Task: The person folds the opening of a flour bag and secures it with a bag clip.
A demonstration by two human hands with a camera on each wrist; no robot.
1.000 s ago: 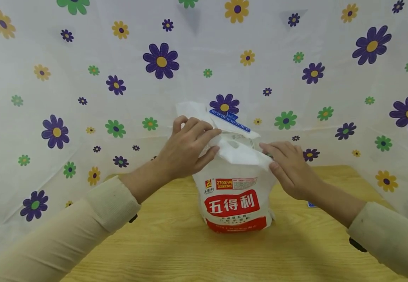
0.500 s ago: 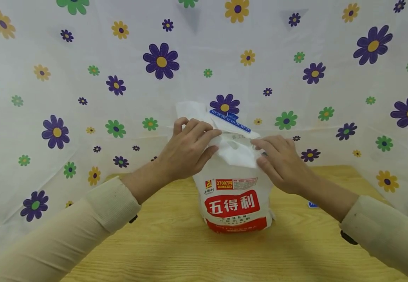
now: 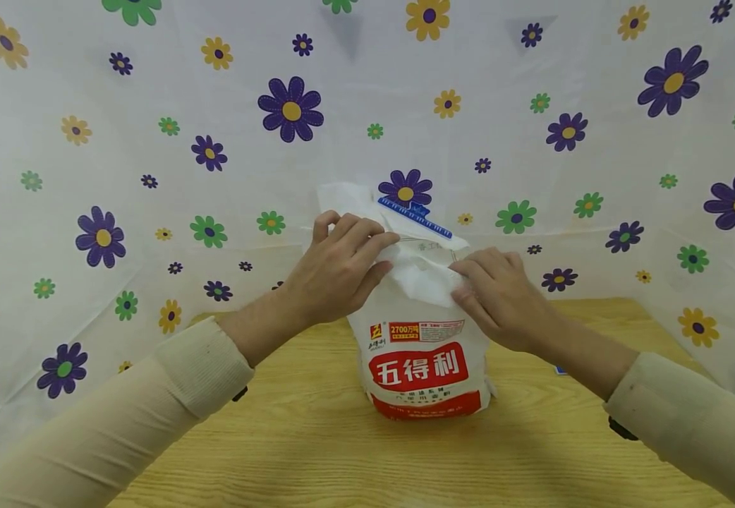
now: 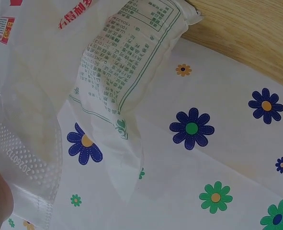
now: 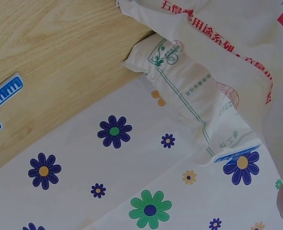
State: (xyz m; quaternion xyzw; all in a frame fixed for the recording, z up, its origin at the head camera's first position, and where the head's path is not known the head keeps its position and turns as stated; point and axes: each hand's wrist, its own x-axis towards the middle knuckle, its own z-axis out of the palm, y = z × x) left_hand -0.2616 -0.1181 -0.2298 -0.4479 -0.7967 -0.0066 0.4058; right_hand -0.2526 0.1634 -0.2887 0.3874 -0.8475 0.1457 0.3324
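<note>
A white flour bag (image 3: pixel 421 367) with red printing stands upright in the head view, its top mouth crumpled. My left hand (image 3: pixel 342 264) pinches the left part of the front top edge. On the right part of that edge my right hand (image 3: pixel 501 300) holds the film between thumb and fingers. A blue clip (image 3: pixel 415 217) grips the rear top edge, tilted down to the right; the right wrist view also shows this clip (image 5: pixel 237 152). Only a fingertip of each hand shows in its own wrist view. The left wrist view shows the bag's green-printed side (image 4: pixel 127 62).
Another blue clip (image 5: pixel 5 98) lies on the wooden table (image 3: pixel 291 437), mostly hidden behind my right wrist in the head view. A white sheet with flower prints (image 3: pixel 202 92) stands behind and at both sides of the table.
My right hand has moved left from the bag's right corner, and the front edge there is drawn inward. My left hand, the clip and the bag's body keep their places.
</note>
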